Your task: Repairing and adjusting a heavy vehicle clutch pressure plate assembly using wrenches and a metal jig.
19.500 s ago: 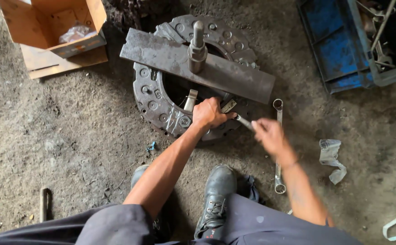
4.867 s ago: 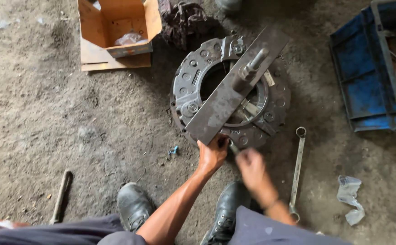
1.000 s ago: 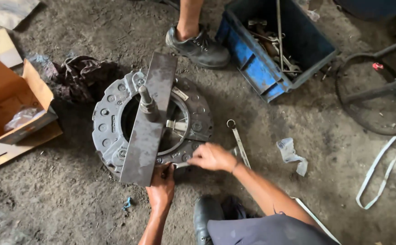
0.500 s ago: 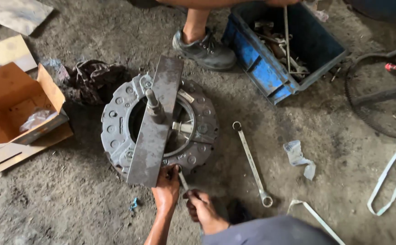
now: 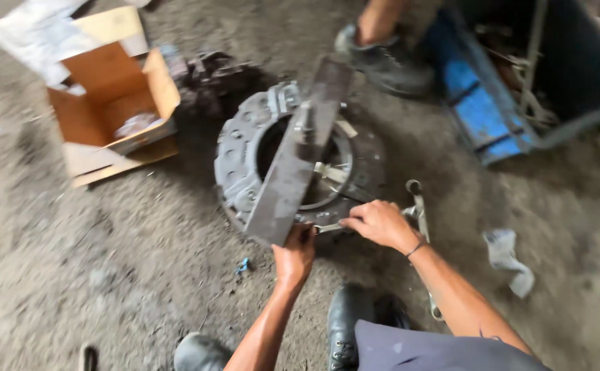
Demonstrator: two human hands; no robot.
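Right hand (image 5: 380,223) is back up at the clutch plate (image 5: 300,165); half a second ago it was low beside the left one. It now pinches a small spanner (image 5: 327,227) at the plate's near rim, fingers closed on the handle. Left hand (image 5: 295,253) has kept its place, gripping the near end of the steel bar (image 5: 293,165) that lies across the plate. This looks like a return to work on a near-rim bolt, bar steadied.

Plate lies flat on a dirty concrete floor (image 5: 73,268). A long spanner (image 5: 420,213) lies just right of the plate. Cardboard box (image 5: 107,117) upper left, blue crate (image 5: 492,103) upper right, rag (image 5: 509,257) at right. Another person's shoe (image 5: 382,62) beyond the plate.
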